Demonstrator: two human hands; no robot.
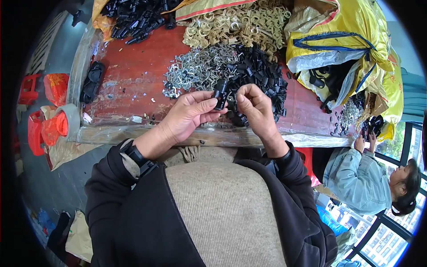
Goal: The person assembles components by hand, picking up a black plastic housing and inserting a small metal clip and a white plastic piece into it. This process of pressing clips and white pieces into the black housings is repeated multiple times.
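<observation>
Over the near edge of the table, my left hand [186,115] grips a short black cylindrical plastic part [220,94] between thumb and fingers, its upper end tipped slightly to the right. Just right of it, and apart from it, my right hand [260,113] has its thumb and forefinger pinched together; whatever they hold, if anything, is hidden. Behind both hands lies a heap of small silver metal clips [189,71]. It runs into a heap of small black plastic pieces [269,82] on the right. Farther back is a pile of brass-coloured clips [235,22].
More black parts [138,20] fill the table's far left. A dark case [92,82] lies along the left edge of the red tabletop [133,66]. Yellow sacks [338,31] stand at the right. A co-worker [356,182] handles parts at the right end. Red stools [35,133] stand left.
</observation>
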